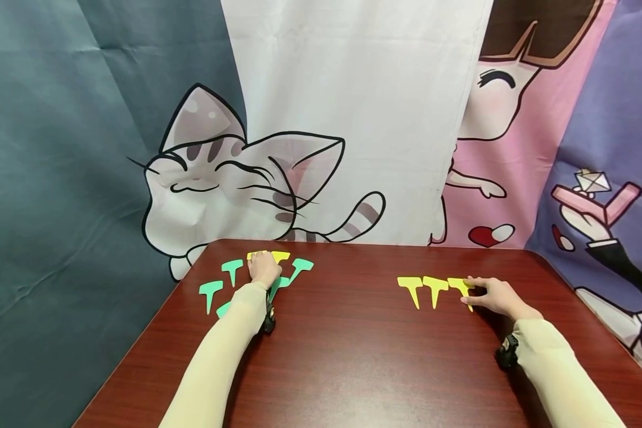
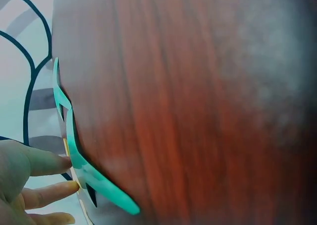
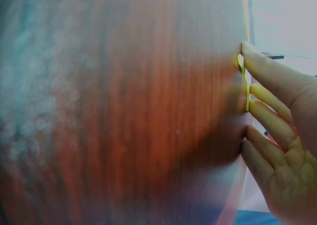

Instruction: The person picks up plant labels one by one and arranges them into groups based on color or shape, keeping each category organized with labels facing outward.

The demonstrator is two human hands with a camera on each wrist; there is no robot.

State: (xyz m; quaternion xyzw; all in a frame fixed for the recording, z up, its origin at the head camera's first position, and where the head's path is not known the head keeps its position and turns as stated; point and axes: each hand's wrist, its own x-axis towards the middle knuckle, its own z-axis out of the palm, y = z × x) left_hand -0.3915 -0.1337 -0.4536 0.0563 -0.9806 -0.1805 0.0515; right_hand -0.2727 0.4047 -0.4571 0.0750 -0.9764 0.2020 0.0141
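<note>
My left hand (image 1: 264, 268) reaches to the table's far left, over yellow T-shaped plant labels (image 1: 281, 256) partly hidden beneath it. In the left wrist view its fingers (image 2: 47, 163) are extended, close to a green plant label (image 2: 99, 180) and a sliver of yellow. On the right, my right hand (image 1: 499, 296) holds a yellow plant label (image 1: 459, 284) flat on the table, thumb and fingers at its edges. Two more yellow labels (image 1: 409, 284) (image 1: 435, 285) lie beside it in a row, stems toward me.
Several green plant labels (image 1: 211, 289) (image 1: 232, 267) (image 1: 302, 266) lie around the left hand, some partly covered by the sleeve. The brown wooden table (image 1: 353, 351) ends at a printed cartoon curtain (image 1: 364, 119). A small dark device (image 1: 507, 352) sits on the right wrist.
</note>
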